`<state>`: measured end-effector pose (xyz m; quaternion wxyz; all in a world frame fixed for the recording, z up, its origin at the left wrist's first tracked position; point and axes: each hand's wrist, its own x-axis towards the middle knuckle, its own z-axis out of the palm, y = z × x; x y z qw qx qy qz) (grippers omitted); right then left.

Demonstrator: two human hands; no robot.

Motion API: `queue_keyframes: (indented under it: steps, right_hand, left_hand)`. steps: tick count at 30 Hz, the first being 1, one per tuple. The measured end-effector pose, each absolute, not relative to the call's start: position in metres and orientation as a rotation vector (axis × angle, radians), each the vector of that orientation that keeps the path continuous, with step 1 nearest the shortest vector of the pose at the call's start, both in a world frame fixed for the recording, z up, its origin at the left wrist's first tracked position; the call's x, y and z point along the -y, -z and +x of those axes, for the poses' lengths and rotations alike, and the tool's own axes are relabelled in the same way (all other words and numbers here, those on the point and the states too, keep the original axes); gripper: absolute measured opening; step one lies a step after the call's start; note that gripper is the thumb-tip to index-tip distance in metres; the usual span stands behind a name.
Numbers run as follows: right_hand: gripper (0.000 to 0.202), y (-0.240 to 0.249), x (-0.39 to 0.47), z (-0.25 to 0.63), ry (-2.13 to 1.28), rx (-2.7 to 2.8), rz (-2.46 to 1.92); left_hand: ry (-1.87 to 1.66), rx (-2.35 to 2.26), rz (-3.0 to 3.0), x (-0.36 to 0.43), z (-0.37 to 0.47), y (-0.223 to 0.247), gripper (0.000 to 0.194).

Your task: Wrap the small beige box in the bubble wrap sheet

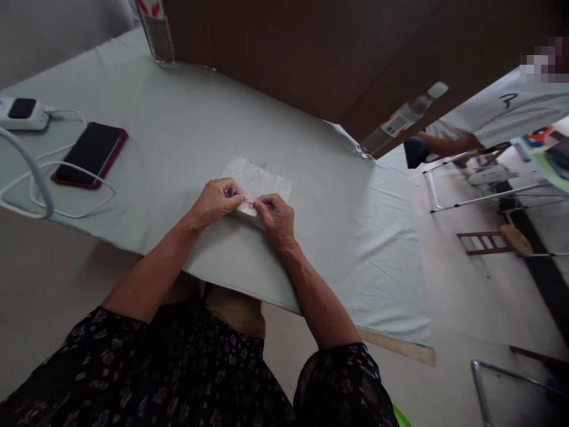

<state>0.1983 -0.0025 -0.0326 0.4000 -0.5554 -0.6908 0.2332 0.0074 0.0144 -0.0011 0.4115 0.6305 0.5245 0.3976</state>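
Note:
A translucent, textured sheet that looks like bubble wrap (260, 176) lies on the cloth-covered table, its far part flat. Its near part is folded up around a small, pale, boxy bundle (249, 218); what lies inside is hidden. My left hand (216, 200) is closed in a pinch at the bundle's upper left. On the right side, my right hand (278, 218) pinches the same folded edge, its fingertips close to those of my left hand. Both forearms reach in from the near table edge.
A large brown cardboard panel (284, 53) stands across the back, with a clear bottle (159, 38) at its left and a tilted bottle (402, 120) at its right. A phone (91, 154) and white cable lie left. Another person's arm (451, 144) shows beyond the panel.

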Motion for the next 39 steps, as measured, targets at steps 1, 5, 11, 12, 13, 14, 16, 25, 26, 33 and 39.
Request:
queue_keyframes:
  steps: [1, 5, 11, 12, 13, 14, 16, 25, 26, 33, 39]
  right_hand:
    - [0.020, 0.033, 0.001, 0.199, -0.615, 1.743, -1.407]
    - [0.018, 0.029, -0.005, 0.210, -0.627, 1.745, -1.455]
    - [0.021, 0.009, 0.006, 0.212, 0.020, 1.923, -1.371]
    - [0.023, 0.007, 0.010, 0.209, 0.059, 1.997, -1.325]
    - [0.023, 0.006, 0.014, 0.204, 0.077, 2.082, -1.283]
    - [0.023, 0.006, 0.017, 0.200, 0.084, 2.167, -1.250]
    - [0.023, 0.008, 0.020, 0.193, 0.086, 2.306, -1.234]
    - [0.029, 0.005, 0.022, 0.187, 0.164, 2.496, -1.356]
    - [0.029, 0.004, 0.022, 0.186, 0.180, 2.508, -1.362]
    - [0.025, 0.001, 0.022, 0.182, 0.208, 2.548, -1.379]
    - [0.022, 0.000, 0.021, 0.181, 0.162, 2.525, -1.366]
  left_hand:
    - [-0.997, -1.321, 1.588, -0.014, 0.007, 0.001, 0.018]
    - [-0.983, -1.334, 1.573, -0.014, 0.009, 0.000, 0.015]
    - [-0.943, -1.365, 1.567, -0.015, 0.011, -0.001, 0.012]
    - [-0.939, -1.364, 1.575, -0.016, 0.011, -0.001, 0.012]
    - [-0.938, -1.360, 1.581, -0.016, 0.011, -0.002, 0.013]
    - [-0.936, -1.358, 1.585, -0.016, 0.010, -0.002, 0.013]
    - [-0.924, -1.352, 1.585, -0.016, 0.008, -0.004, 0.015]
    - [-0.877, -1.473, 1.572, -0.017, -0.019, -0.002, 0.033]
    - [-0.857, -1.532, 1.590, -0.019, -0.021, 0.000, 0.033]
    - [-0.597, -1.970, 1.810, -0.022, -0.025, 0.004, 0.040]
    - [-0.602, -1.982, 1.867, -0.032, -0.032, 0.015, 0.040]
